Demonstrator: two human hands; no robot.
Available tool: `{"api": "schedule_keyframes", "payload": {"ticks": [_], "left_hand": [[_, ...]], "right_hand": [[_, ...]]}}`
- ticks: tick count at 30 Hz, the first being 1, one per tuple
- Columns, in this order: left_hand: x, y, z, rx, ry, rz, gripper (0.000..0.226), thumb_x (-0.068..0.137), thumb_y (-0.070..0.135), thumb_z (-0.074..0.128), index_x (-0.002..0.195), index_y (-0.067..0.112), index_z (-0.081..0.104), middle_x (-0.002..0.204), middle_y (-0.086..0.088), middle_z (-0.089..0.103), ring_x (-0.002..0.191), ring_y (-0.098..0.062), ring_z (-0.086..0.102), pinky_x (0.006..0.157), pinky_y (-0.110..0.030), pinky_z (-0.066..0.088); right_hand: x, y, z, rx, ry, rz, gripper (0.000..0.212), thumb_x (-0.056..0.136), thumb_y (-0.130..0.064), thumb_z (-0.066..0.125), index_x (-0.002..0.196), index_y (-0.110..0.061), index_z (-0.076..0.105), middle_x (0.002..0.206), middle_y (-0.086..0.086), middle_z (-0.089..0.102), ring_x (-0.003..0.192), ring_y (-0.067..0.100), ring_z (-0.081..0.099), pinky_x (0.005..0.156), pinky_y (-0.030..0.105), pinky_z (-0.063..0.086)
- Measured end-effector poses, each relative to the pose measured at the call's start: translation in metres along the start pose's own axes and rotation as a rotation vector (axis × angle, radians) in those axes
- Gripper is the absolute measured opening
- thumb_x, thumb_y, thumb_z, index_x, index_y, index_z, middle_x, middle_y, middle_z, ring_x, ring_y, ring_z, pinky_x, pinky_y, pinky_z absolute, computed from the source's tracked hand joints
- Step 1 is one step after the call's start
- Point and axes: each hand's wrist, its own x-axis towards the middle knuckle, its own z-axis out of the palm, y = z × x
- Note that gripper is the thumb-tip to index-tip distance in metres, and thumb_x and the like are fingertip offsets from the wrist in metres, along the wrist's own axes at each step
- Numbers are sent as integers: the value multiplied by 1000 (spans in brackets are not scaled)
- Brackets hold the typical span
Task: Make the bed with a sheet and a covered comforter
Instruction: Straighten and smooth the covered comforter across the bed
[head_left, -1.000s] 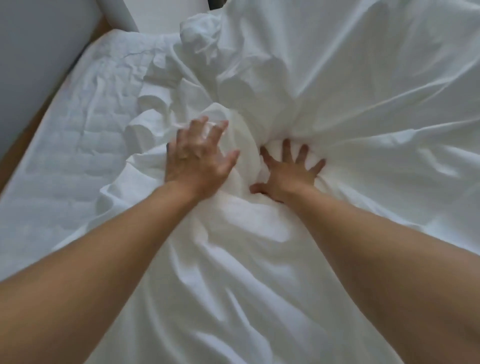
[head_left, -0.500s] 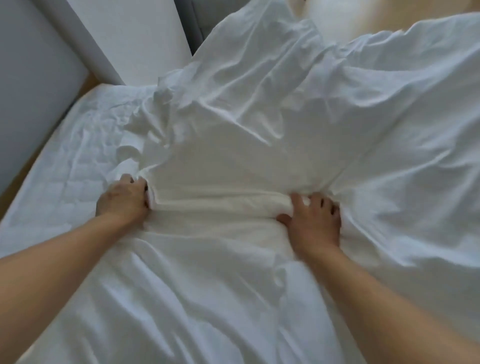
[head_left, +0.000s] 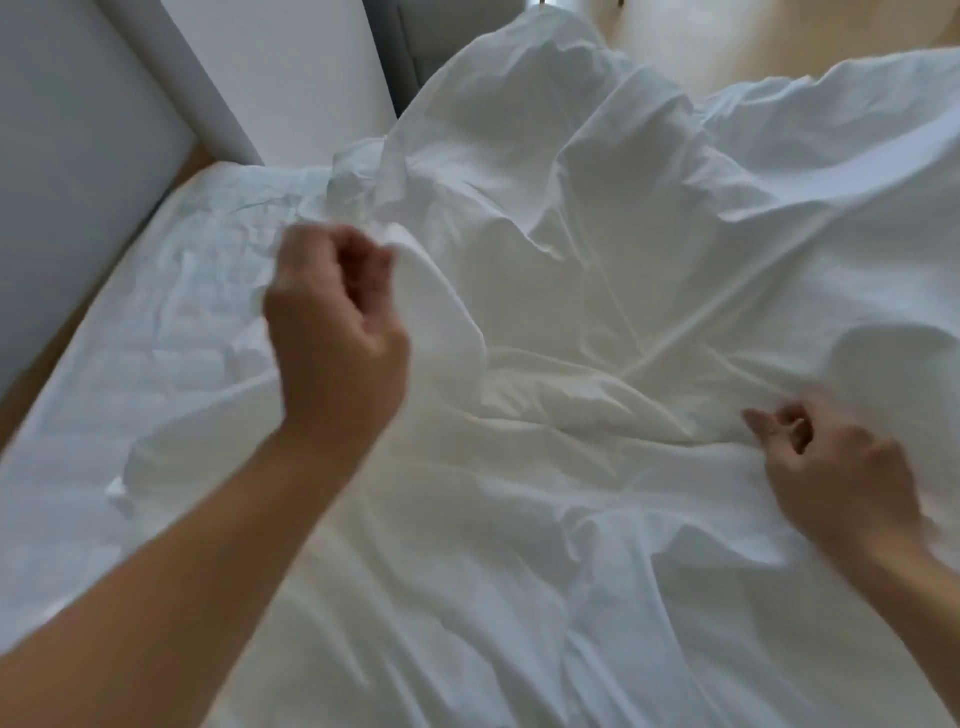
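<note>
A crumpled white sheet (head_left: 597, 291) lies spread over most of the bed, heaped toward the far end. My left hand (head_left: 337, 332) is raised over the sheet's left edge, its fingers curled round a lifted fold of the fabric. Low on the right, my right hand (head_left: 831, 467) pinches the sheet between thumb and curled fingers, and taut creases run from it toward the middle. The quilted white mattress pad (head_left: 130, 322) shows bare on the left. Both hands are motion-blurred. No comforter can be told apart from the sheet.
A grey wall (head_left: 67, 156) runs close along the bed's left side, with a thin strip of wooden floor (head_left: 47, 364) between them. A white panel (head_left: 280, 73) stands at the far left corner. Pale floor (head_left: 727, 47) shows beyond the far end.
Both hands have moved apart and taken hold of the fabric. The left hand has lifted off the bed; the right hand has slid far to the right. The sheet lies wider and flatter.
</note>
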Motion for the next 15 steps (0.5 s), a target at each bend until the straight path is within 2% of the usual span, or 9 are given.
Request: {"api": "schedule_keyframes", "payload": {"ticks": [2, 4, 5, 7, 8, 10, 12, 14, 15], "left_hand": [[-40, 31, 28, 14, -646, 38, 2, 95, 9, 59, 95, 9, 61, 93, -9, 62, 82, -25, 60, 74, -29, 43], [-85, 27, 48, 336, -1440, 55, 15, 95, 11, 56, 106, 8, 66, 110, -14, 65, 103, -33, 64, 85, -35, 47], [-95, 15, 47, 405, -1608, 58, 20, 94, 12, 56, 109, 8, 68, 113, -15, 68, 108, -34, 64, 88, -35, 50], [-83, -3, 31, 206, -1375, 13, 21, 92, 13, 60, 108, 13, 71, 109, -12, 71, 104, -33, 66, 90, -38, 53], [-67, -16, 27, 162, -1114, -12, 20, 90, 16, 64, 108, 16, 71, 107, -11, 71, 102, -33, 66, 89, -40, 53], [-28, -49, 12, 417, -722, -9, 43, 81, 34, 76, 120, 22, 64, 116, -11, 62, 108, -36, 59, 92, -43, 49], [-5, -93, -2, 717, -865, -258, 83, 69, 55, 81, 138, 27, 45, 131, -11, 48, 123, -37, 47, 101, -46, 41], [-14, -130, -7, 688, -1106, -384, 74, 77, 57, 74, 136, 25, 40, 128, -9, 51, 123, -35, 51, 97, -44, 45], [-24, -147, -9, 670, -1110, -340, 59, 86, 54, 67, 130, 23, 43, 121, -10, 57, 116, -36, 57, 89, -42, 48]], "right_hand": [[-19, -36, 10, 294, -35, -69, 25, 92, -44, 64, 101, -21, 70, 85, 5, 72, 78, 29, 68, 72, 36, 48], [-20, -69, 36, 498, -197, -78, 31, 88, -47, 69, 115, -32, 67, 98, 0, 73, 86, 20, 71, 82, 40, 55], [-19, -82, 54, 495, -314, -83, 42, 86, -47, 72, 125, -35, 63, 111, 1, 71, 97, 20, 69, 91, 41, 54], [-25, -95, 99, 158, -514, -219, 60, 85, -51, 70, 140, -37, 50, 131, 7, 57, 118, 29, 57, 102, 40, 47], [-33, -96, 123, -8, -504, -271, 58, 86, -54, 66, 139, -37, 48, 129, 9, 54, 117, 34, 55, 99, 41, 46], [-56, -99, 150, -95, -369, -363, 39, 91, -48, 59, 123, -25, 59, 109, 10, 62, 99, 37, 61, 82, 40, 47], [-68, -98, 158, -67, -304, -364, 32, 98, -46, 50, 112, -19, 60, 99, 7, 67, 91, 35, 65, 73, 40, 47], [-64, -97, 158, -88, -333, -330, 39, 100, -56, 39, 110, -22, 54, 98, 2, 69, 94, 32, 66, 73, 40, 48], [-59, -96, 158, -114, -364, -332, 43, 99, -61, 36, 108, -22, 50, 99, 2, 69, 96, 31, 66, 73, 40, 48]]}}
